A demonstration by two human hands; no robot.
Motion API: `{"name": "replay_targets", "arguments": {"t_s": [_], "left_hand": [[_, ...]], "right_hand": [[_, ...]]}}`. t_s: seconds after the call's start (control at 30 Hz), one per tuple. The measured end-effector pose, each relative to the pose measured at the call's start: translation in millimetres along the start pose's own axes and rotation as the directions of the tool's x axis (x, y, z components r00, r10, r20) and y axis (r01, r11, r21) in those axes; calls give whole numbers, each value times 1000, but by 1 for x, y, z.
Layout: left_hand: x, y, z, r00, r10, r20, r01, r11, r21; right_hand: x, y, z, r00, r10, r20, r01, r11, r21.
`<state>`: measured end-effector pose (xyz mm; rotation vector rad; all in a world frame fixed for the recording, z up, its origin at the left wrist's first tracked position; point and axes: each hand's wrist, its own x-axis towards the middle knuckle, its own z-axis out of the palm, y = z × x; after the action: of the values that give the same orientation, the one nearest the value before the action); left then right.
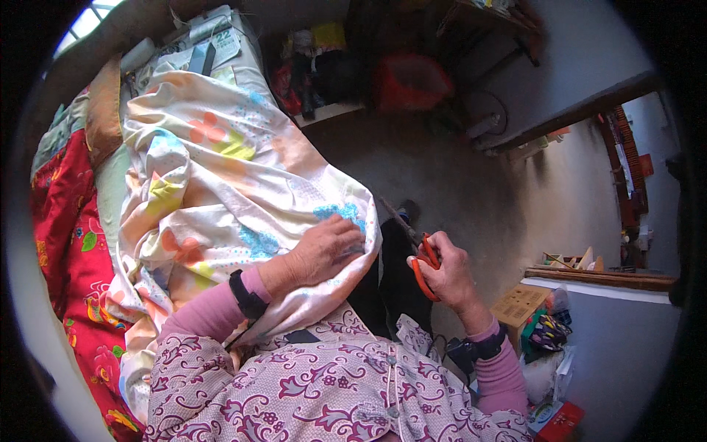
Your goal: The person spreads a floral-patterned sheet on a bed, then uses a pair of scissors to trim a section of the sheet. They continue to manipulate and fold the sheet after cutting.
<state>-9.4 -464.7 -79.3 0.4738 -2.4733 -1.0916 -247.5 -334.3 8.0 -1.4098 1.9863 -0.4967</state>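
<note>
A large white cloth [221, 177] printed with orange, yellow and blue flowers lies in loose folds over the bed on my left and hangs toward my lap. On its right-hand part is my left hand [320, 254], its fingers bent together on the fabric by a blue flower, pinching it; the fingertips are partly hidden. My right hand [448, 274] is closed around the orange handles of a pair of scissors [426, 267]. The dark blades point up and left, just right of the cloth's edge, apart from my left hand.
A red floral quilt [81, 272] lies along the bed's left side. Beyond the bed's far end are dark bags and a red basin [412, 81]. On my right stand a cardboard box [519, 306] and a pile of bagged things, beside a low wall [611, 346].
</note>
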Motion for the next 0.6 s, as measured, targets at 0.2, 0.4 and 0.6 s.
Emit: {"name": "replay_targets", "arguments": {"t_s": [0.2, 0.4, 0.6], "left_hand": [[-12, 24, 5, 997, 55, 55, -66, 972, 227], [-7, 30, 3, 997, 35, 70, -48, 981, 188], [3, 25, 8, 984, 154, 89, -167, 972, 164]], "right_hand": [[-6, -2, 23, 991, -33, 129, 49, 991, -127], [-3, 19, 34, 995, -35, 96, 49, 988, -145], [8, 17, 25, 986, 114, -119, -118, 993, -25]]}}
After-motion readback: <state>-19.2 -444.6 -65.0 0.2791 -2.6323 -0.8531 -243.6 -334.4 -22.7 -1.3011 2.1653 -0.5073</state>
